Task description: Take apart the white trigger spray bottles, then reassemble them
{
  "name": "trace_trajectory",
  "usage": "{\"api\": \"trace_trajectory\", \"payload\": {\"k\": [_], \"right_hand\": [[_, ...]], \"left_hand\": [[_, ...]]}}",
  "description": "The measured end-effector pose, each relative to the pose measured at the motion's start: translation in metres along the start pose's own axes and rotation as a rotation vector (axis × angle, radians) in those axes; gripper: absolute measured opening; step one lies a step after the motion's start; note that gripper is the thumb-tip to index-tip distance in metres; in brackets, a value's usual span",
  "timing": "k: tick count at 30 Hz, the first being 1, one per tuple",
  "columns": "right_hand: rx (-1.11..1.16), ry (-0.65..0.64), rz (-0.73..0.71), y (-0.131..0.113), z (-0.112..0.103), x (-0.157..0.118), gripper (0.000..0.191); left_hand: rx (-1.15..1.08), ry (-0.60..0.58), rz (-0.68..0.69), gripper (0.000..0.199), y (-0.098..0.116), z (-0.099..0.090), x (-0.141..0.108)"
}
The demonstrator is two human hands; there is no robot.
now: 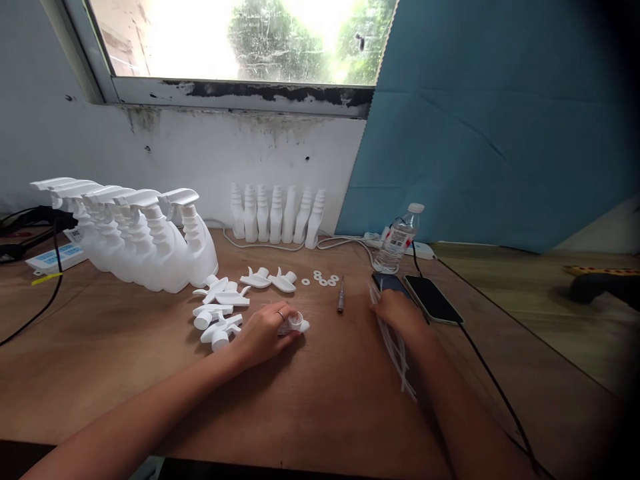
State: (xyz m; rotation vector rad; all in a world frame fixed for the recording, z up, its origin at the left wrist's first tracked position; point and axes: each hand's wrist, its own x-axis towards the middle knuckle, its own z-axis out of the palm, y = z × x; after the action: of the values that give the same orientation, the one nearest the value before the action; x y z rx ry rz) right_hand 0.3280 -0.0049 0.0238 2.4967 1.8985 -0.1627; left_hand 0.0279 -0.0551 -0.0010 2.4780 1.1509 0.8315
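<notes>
My left hand (267, 329) is closed around a white spray trigger head (296, 321), whose round collar faces up. It rests low over the table. My right hand (397, 310) has its fingers together on several thin clear dip tubes (397, 357), which trail toward the table's front edge; how many are pinched cannot be made out. Left of my left hand lie several loose white trigger heads (215, 313), with two more trigger heads (270, 278) behind it. A small screwdriver (341, 297) and several white washers (325, 279) lie between and beyond my hands.
Assembled white spray bottles (170, 253) stand in a row at the left. Several slim white bottles (277, 217) line the wall. A water bottle (397, 243), a phone (434, 300) and a dark phone (390, 283) are by my right hand. A black cable (493, 380) crosses the table's right side.
</notes>
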Motion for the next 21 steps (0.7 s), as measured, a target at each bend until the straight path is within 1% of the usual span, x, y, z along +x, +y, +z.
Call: {"api": "trace_trajectory", "payload": {"k": [2, 4, 6, 9, 11, 15, 16, 18, 20, 21], "right_hand": [[0.004, -0.010, -0.001, -0.001, 0.001, 0.002, 0.025], [0.014, 0.009, -0.002, -0.005, -0.002, 0.001, 0.025], [0.033, 0.066, 0.002, -0.010, -0.007, 0.000, 0.028], [0.064, 0.191, 0.011, -0.015, -0.015, -0.005, 0.037], [0.077, 0.238, 0.003, -0.016, -0.017, -0.007, 0.036], [0.086, 0.282, -0.008, -0.016, -0.016, -0.009, 0.030], [0.111, 0.329, -0.007, -0.016, -0.016, -0.009, 0.030], [0.273, 0.498, -0.057, -0.016, -0.016, -0.010, 0.029], [0.592, 0.692, -0.164, -0.019, -0.017, -0.014, 0.027], [0.777, 0.759, -0.225, -0.021, -0.018, -0.017, 0.027]], "left_hand": [[0.003, -0.003, -0.001, 0.016, 0.000, 0.000, 0.000], [-0.001, -0.002, 0.004, 0.017, 0.000, 0.001, -0.001], [-0.004, 0.003, 0.010, 0.019, -0.002, 0.001, -0.001], [0.005, 0.004, 0.017, 0.020, -0.003, 0.002, -0.002], [0.016, 0.002, 0.020, 0.020, -0.004, 0.003, -0.002], [0.032, 0.001, 0.023, 0.020, -0.005, 0.004, -0.002], [0.033, 0.000, 0.024, 0.020, -0.005, 0.004, -0.002], [0.032, -0.002, 0.024, 0.020, -0.005, 0.004, -0.002], [0.033, -0.005, 0.020, 0.020, -0.004, 0.003, -0.001], [0.036, -0.005, 0.017, 0.020, -0.004, 0.003, -0.001]]}}
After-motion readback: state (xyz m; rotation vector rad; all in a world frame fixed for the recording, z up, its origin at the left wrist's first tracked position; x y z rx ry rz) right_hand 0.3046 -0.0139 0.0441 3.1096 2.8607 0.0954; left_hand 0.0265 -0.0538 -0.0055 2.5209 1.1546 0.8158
